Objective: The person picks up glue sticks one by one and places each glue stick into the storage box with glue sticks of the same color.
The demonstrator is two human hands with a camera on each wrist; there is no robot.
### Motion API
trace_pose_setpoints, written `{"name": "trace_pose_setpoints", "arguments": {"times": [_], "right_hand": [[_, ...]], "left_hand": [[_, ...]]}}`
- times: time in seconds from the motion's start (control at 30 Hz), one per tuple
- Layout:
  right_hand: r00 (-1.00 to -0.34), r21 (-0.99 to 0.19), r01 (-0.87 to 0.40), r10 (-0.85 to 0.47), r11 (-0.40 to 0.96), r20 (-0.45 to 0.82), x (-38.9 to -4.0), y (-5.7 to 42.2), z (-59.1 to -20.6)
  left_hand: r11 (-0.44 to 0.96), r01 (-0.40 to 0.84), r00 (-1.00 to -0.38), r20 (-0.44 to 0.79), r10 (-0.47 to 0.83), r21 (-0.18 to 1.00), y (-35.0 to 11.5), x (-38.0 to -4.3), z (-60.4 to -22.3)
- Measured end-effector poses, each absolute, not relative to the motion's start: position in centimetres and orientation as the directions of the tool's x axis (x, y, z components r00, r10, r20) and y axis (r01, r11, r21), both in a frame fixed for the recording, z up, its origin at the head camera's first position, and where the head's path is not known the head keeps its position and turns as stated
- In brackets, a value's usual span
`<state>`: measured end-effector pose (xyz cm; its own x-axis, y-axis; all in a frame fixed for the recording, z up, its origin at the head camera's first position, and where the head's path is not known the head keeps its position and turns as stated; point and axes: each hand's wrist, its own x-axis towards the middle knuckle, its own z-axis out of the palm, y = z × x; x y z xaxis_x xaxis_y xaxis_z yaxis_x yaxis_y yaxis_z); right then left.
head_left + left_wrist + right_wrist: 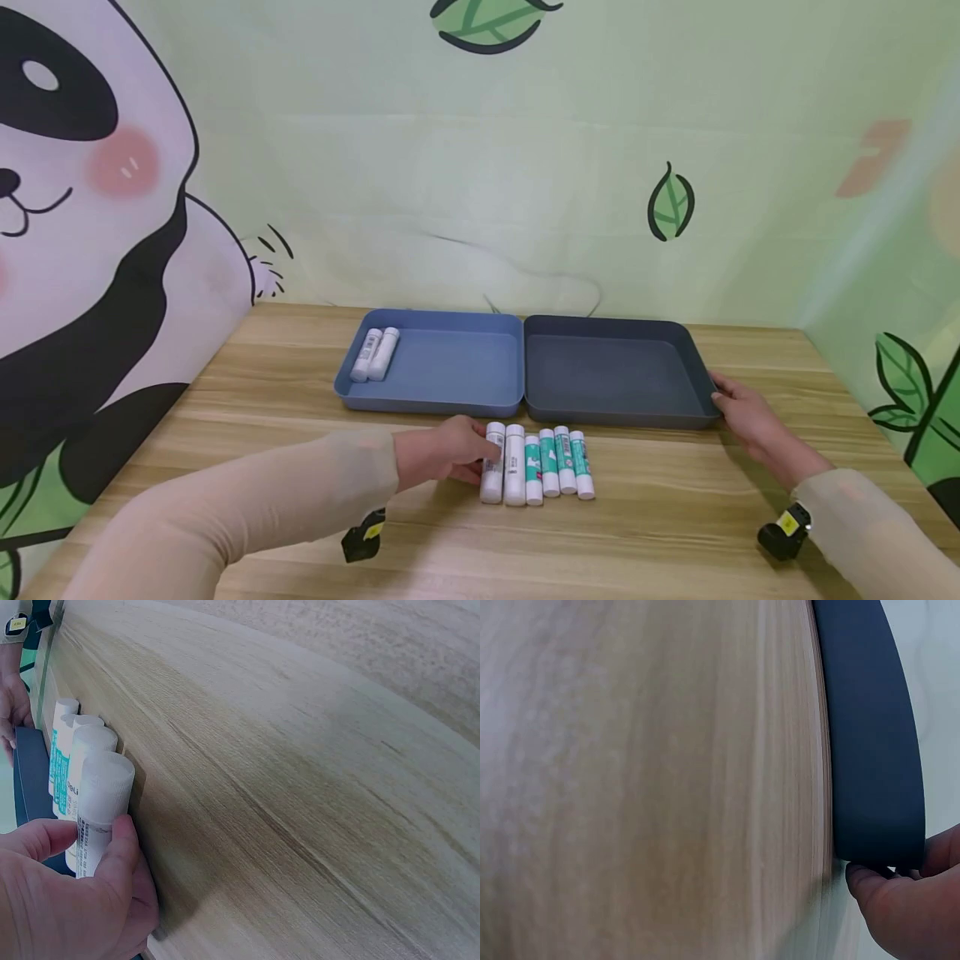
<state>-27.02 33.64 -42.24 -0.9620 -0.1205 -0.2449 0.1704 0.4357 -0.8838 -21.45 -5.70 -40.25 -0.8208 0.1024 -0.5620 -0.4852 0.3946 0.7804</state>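
Observation:
My left hand [459,450] pinches the leftmost white glue stick [492,467] between thumb and fingers. Close up in the left wrist view, the glue stick [101,795] shows its ribbed cap, and the fingers [120,855] grip its labelled body. Right beside it lies a second large white glue stick [514,467], followed by several smaller green-and-white glue sticks [548,462] in a row. My right hand [753,421] holds the right edge of the dark grey tray [693,367]. In the right wrist view, its fingers [870,889] meet the tray's corner.
A blue tray [457,367] adjoins the dark grey one on its left. Two white glue sticks [384,354] lie side by side at its left end. Both trays stand on a wood-grain table [652,517], with a printed backdrop [375,183] behind.

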Motion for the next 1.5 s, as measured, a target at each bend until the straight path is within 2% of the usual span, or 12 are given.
{"name": "trace_pose_setpoints", "arguments": {"times": [0.8,1.17,1.5], "right_hand": [[-0.964,-0.874,0.160,-0.118,0.458,-0.238,-26.9,33.6,-42.2],[-0.965,-0.874,0.170,-0.105,0.455,-0.242,-27.1,33.6,-42.0],[-0.965,-0.868,0.162,-0.109,0.469,-0.238,-27.0,33.5,-42.0]], "left_hand": [[0.399,-0.448,-0.823,-0.543,0.166,0.800,-6.9,-20.7,-39.3],[0.452,-0.418,-0.788,-0.562,0.250,0.788,-7.3,-22.0,-34.4],[0.432,-0.371,-0.814,-0.512,0.276,0.822,-7.9,-24.1,-30.8]]}}
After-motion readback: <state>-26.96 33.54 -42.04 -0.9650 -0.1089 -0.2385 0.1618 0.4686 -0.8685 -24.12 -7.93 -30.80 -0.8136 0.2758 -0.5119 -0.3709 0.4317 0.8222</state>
